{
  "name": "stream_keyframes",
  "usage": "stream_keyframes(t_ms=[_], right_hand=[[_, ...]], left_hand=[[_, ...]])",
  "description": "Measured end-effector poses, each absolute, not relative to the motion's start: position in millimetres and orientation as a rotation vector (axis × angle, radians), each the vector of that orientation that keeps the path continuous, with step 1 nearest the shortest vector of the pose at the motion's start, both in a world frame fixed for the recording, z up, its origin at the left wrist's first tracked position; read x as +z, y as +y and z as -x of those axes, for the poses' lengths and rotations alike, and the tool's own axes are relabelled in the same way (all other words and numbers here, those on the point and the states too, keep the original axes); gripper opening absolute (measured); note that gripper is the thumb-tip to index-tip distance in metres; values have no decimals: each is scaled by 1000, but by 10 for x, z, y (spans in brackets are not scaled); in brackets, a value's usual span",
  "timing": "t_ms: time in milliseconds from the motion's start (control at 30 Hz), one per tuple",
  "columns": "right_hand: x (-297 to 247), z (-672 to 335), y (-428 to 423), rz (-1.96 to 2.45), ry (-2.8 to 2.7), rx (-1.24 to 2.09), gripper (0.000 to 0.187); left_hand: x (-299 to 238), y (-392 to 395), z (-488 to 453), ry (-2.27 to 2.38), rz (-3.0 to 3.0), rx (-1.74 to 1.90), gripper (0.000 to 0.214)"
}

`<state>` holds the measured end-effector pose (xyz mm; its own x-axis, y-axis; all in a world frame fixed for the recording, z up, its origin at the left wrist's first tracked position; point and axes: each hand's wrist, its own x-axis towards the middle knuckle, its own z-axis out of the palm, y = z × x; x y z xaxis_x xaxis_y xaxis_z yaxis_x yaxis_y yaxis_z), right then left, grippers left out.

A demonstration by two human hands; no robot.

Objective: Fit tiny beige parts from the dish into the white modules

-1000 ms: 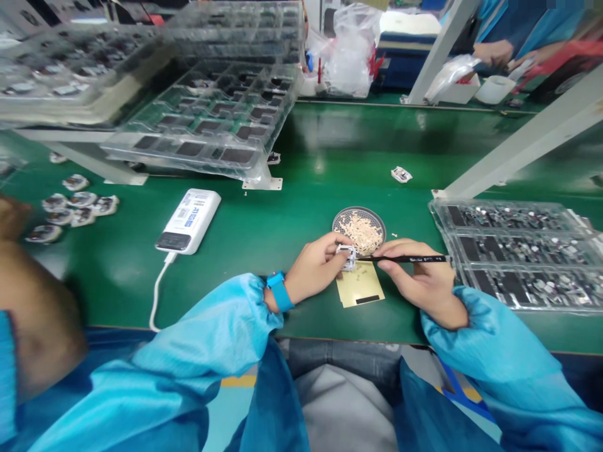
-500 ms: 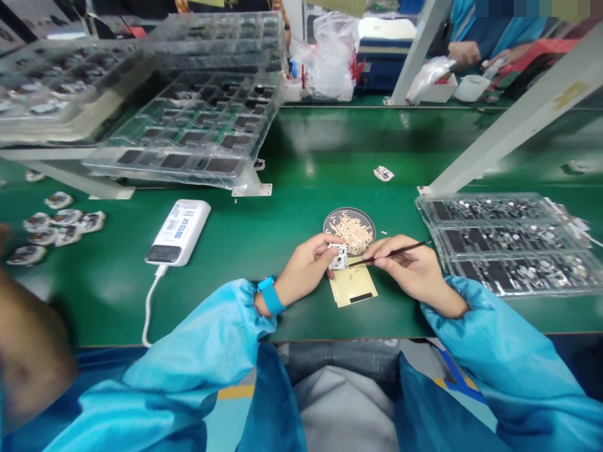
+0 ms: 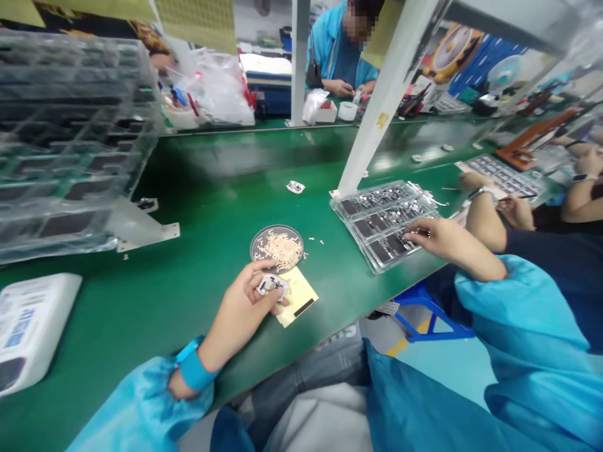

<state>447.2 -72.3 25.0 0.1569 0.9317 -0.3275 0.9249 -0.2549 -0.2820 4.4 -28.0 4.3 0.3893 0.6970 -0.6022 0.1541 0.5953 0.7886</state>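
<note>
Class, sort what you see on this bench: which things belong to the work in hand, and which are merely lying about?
In hand:
left hand pinching a small white part
right hand, fingertips on the clear parts tray
round dish of beige pieces
yellow card

Lying about:
white power bank
stray part
stacked clear trays
plastic bag

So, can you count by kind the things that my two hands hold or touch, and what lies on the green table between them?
small white part, pinched in the fingers of the left hand: 1
round dish of beige pieces: 1
yellow card: 1
clear tray, under the right hand: 1
Total: 4
</note>
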Motion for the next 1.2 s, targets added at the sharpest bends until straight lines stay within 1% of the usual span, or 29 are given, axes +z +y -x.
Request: stream_keyframes(t_ms=[67,133,167,267,367,400,467,567,633,700,733,833,933,1100,1200], right_hand=[[125,-4695,-782,2539,-2007,573,29],[6,-4816,-821,2566,-2004,607,33],[-34,-4854,-829,2540,-1995,662,33],[-42,-4911,-799,2401,-1991,766,22],[96,-4788,-673,2176,-1970,711,23],[160,-4673,-610,2083,-1933,666,24],[296,-4314,-465,1896,-1881,695,25],[464,-3559,-249,1499,-1851,958,10],[501,-3051,-127,1227,-1823,1074,10],[452,-2633,-30,1111,-1757,1183,10],[399,-2468,8,1106,-1714,1238,11],[180,-2145,63,1198,-1481,1442,25],[-21,-2010,30,1279,-1220,1665,34],[-153,-1946,-89,1340,-934,1939,31],[-145,-1915,-132,1345,-868,1975,30]], left_hand=[[64,-290,-64,1167,-955,357,46],[68,-288,-55,1192,-1005,317,38],[64,-284,-43,1196,-1014,303,36],[47,-269,-4,1185,-979,277,37],[47,-258,12,1186,-931,294,38],[51,-255,11,1187,-917,307,38],[60,-245,7,1189,-880,342,39],[73,-219,13,1191,-815,409,40],[82,-194,38,1189,-785,465,40],[83,-162,75,1199,-773,533,39],[80,-146,96,1212,-774,571,38],[49,-105,149,1250,-789,678,37],[5,-96,162,1252,-848,734,42],[-28,-146,103,1234,-1040,723,52],[-18,-177,68,1280,-1118,683,56]])
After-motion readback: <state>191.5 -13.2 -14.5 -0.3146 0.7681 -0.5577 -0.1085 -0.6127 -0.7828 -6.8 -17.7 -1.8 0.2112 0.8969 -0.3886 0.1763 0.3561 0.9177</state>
